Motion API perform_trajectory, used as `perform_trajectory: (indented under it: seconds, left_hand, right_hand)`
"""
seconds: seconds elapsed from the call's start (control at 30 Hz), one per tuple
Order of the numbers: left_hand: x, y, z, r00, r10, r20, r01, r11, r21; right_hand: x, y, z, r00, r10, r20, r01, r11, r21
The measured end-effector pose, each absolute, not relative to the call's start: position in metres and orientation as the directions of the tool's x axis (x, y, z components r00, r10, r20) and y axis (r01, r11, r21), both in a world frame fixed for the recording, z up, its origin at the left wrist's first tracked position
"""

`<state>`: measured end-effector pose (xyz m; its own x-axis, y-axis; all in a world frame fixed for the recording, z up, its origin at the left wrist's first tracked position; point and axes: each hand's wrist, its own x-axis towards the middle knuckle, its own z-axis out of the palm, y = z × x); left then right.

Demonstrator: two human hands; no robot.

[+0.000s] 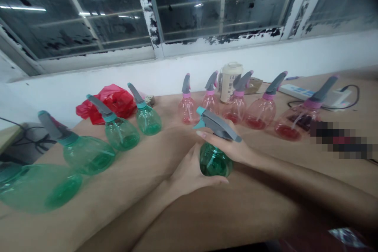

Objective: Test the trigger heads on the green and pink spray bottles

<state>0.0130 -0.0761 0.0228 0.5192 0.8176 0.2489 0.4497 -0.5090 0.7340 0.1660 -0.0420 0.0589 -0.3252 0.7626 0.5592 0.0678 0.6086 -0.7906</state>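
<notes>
A green spray bottle [215, 161] with a grey and teal trigger head is between my hands over the middle of the table. My left hand [190, 173] wraps around the bottle's body from the left, thumb low along its front. At the neck, my right hand [227, 143] closes around the bottle just under the spray head [218, 122]. Dark green liquid shows in its lower part. Beyond my hands stand pink spray bottles, among them one pink spray bottle [234, 106] close behind my right hand.
Several green spray bottles, such as this green bottle [88, 153], line the left side. A red plastic bag [110, 102] lies behind them. A pale cup [230, 80] and a white power strip [298, 91] with cables are at the back, below the window.
</notes>
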Motion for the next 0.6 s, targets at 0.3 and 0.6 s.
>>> perform_trajectory:
  seconds: [0.3, 0.6]
  left_hand:
    - [0.0131, -0.0752, 0.0220, 0.522, 0.812, 0.261, 0.446, -0.521, 0.728]
    - [0.0124, -0.0762, 0.0225, 0.519, 0.816, 0.256, 0.448, -0.515, 0.731]
  right_hand:
    - [0.1665, -0.0411, 0.0574, -0.354, 0.768, 0.535, 0.056, 0.588, -0.807]
    - [0.1649, -0.0430, 0.0608, -0.366, 0.746, 0.557, -0.045, 0.584, -0.811]
